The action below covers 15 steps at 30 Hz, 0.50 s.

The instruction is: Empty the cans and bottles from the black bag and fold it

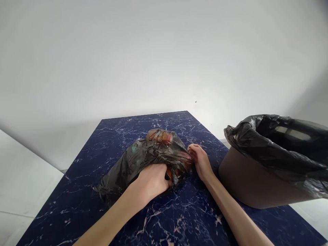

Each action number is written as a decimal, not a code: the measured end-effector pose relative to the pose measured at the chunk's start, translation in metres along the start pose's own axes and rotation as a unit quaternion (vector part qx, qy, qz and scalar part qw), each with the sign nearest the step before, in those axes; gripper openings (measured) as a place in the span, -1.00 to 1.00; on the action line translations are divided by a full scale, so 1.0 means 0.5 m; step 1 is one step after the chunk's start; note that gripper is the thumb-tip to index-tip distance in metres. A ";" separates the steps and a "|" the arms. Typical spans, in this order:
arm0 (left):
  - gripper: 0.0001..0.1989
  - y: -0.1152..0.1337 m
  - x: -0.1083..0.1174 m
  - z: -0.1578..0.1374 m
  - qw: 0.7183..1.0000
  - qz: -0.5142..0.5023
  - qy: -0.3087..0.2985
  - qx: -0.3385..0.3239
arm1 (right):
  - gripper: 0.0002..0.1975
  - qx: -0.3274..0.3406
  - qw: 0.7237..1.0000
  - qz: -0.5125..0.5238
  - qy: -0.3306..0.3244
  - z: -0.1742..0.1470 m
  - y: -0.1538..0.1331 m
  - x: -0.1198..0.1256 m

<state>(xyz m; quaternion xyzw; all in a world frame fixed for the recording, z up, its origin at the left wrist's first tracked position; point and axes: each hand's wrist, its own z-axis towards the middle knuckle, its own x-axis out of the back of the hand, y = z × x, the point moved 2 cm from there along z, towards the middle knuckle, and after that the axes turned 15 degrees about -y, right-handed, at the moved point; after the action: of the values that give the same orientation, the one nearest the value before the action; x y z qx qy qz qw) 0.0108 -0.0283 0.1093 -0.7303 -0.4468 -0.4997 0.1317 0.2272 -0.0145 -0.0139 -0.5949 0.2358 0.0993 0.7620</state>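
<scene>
Both of your hands were on the black plastic bag [151, 153], which lay crumpled and filled near the middle of the dark blue marbled tabletop [84, 201]. Your left hand [151, 181] had its fingers clenched into the near side of the bag, while your right hand [201, 160] pinched the gathered plastic at its right end. Just beside your right forearm stood a brown bin [246, 184] lined with another black bag [269, 143].
</scene>
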 end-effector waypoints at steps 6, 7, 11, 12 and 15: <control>-0.89 -0.008 0.060 -0.046 0.999 0.015 0.022 0.044 | -0.71 -0.023 0.997 -0.074 -0.004 -0.006 0.011 -0.009; -0.87 -0.009 0.070 -0.055 0.998 0.016 0.030 0.049 | -0.70 -0.026 0.997 -0.079 -0.005 -0.006 0.011 -0.010; -0.88 -0.011 0.103 -0.096 0.997 0.000 0.048 0.059 | -0.71 -0.028 0.995 -0.095 -0.001 -0.006 0.010 -0.010; -0.92 -0.012 0.109 -0.106 0.997 -0.010 0.051 0.064 | -0.73 -0.027 0.995 -0.099 0.001 -0.006 0.009 -0.011; -0.92 -0.014 0.126 -0.134 0.994 -0.031 0.078 0.072 | -0.74 -0.027 0.993 -0.111 0.010 -0.007 0.010 -0.016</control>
<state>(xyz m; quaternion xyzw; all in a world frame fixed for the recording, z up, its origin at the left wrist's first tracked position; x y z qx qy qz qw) -0.0294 -0.0343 0.1920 -0.6635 -0.4924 -0.5256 0.2025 0.2173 -0.0153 -0.0149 -0.6391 0.1726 0.0145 0.7494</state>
